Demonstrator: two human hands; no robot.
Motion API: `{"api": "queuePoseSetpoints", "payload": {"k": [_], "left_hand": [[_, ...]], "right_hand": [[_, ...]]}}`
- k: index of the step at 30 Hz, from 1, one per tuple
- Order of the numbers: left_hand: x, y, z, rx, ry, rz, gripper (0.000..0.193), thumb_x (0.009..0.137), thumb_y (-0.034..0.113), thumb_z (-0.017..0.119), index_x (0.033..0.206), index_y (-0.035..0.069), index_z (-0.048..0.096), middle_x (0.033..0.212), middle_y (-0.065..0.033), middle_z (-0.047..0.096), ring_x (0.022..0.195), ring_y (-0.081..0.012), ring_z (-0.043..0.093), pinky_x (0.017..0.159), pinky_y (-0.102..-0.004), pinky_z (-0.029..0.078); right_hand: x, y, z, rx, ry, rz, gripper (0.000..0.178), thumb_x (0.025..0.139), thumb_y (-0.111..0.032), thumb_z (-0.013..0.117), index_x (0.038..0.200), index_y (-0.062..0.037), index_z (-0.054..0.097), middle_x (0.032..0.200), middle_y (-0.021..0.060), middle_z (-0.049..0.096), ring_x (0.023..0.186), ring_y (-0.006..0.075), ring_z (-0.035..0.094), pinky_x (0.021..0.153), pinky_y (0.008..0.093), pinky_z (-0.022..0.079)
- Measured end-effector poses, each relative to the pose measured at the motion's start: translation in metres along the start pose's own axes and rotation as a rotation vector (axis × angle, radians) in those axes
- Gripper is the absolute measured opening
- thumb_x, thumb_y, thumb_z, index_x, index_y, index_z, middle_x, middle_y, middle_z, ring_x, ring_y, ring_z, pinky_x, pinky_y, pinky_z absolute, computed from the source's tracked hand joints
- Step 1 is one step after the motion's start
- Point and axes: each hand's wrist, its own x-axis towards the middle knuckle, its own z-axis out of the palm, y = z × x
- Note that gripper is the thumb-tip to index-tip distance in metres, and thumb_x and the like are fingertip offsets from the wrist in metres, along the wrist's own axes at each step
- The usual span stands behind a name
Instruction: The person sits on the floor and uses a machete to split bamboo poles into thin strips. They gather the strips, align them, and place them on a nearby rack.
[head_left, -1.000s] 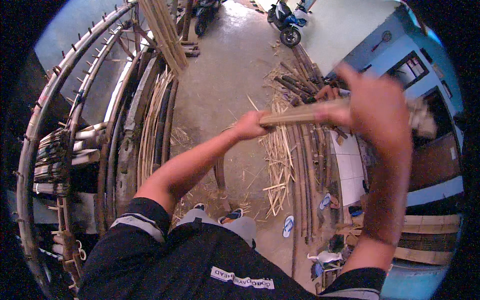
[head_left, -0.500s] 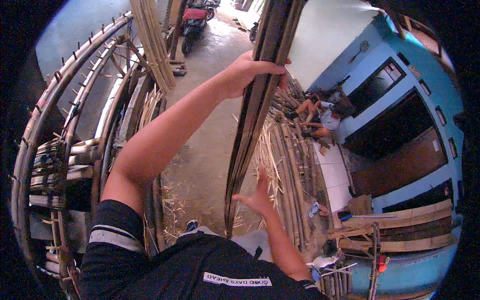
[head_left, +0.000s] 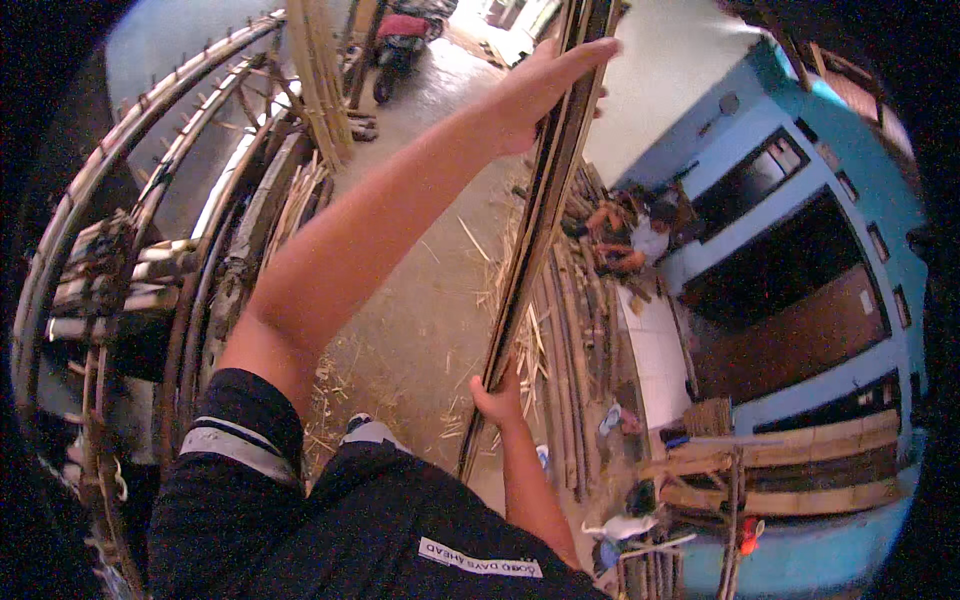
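Observation:
A bundle of long, dark brown bamboo strips point(head_left: 541, 215) stands tilted before me, its top leaning away to the right and running out of view. My left hand point(head_left: 545, 95) is closed round its upper part, thumb laid across the front and fingertips showing at the right edge. Lower down, my right hand point(head_left: 498, 396) wraps the strips from the right side, with the thumb in front. The other right fingers are mostly hidden behind the bundle. Below that hand the strips' lower end drops past my dark shirt.
Bamboo poles point(head_left: 572, 370) lie lengthwise on the floor at right, beside pale shavings point(head_left: 530, 350). A pegged bamboo rack point(head_left: 120, 140) curves along the left, with pale upright slats point(head_left: 318, 80). Another person point(head_left: 640, 235) sits near the blue wall. A motorbike point(head_left: 400, 45) stands far back.
My right hand, earlier open beside the strips, has closed round their lower part. My left hand and the bundle's upper part have shifted up and to the right.

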Motion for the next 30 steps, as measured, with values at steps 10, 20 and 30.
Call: {"api": "queuePoseSetpoints", "payload": {"k": [10,20,30], "left_hand": [[-0.320,-0.300,-0.080,0.165,0.357,-0.742,0.050,0.094,0.050,0.046,0.128,0.015,0.055,0.108,-0.0076,0.062,0.096,-0.0205,0.057,0.078,-0.0354,0.046],[-0.513,-0.272,-0.080,0.274,0.036,-1.115,0.036,0.091,0.029,0.059,0.125,0.017,0.060,0.109,0.0004,0.066,0.091,-0.0154,0.061,0.073,-0.0335,0.050],[-0.504,-0.281,-0.138,0.231,0.006,-1.084,0.044,0.091,0.030,0.058,0.131,0.014,0.055,0.112,0.0003,0.064,0.092,-0.0147,0.061,0.069,-0.0322,0.047]], "right_hand": [[-0.096,-0.019,-0.080,-0.167,-0.501,0.283,0.086,0.073,-0.024,0.073,0.143,0.0040,0.032,0.126,0.0235,0.057,0.115,0.0326,0.057,0.099,0.0380,0.045],[-0.095,-0.011,-0.015,-0.308,-0.812,0.341,0.078,0.071,-0.029,0.072,0.133,0.0051,0.040,0.106,0.0266,0.064,0.100,0.0400,0.063,0.090,0.0428,0.049],[-0.025,-0.052,0.110,-0.450,-0.953,0.128,0.078,0.070,-0.030,0.073,0.131,0.0041,0.039,0.110,0.0334,0.062,0.106,0.0450,0.061,0.090,0.0477,0.049]]}}
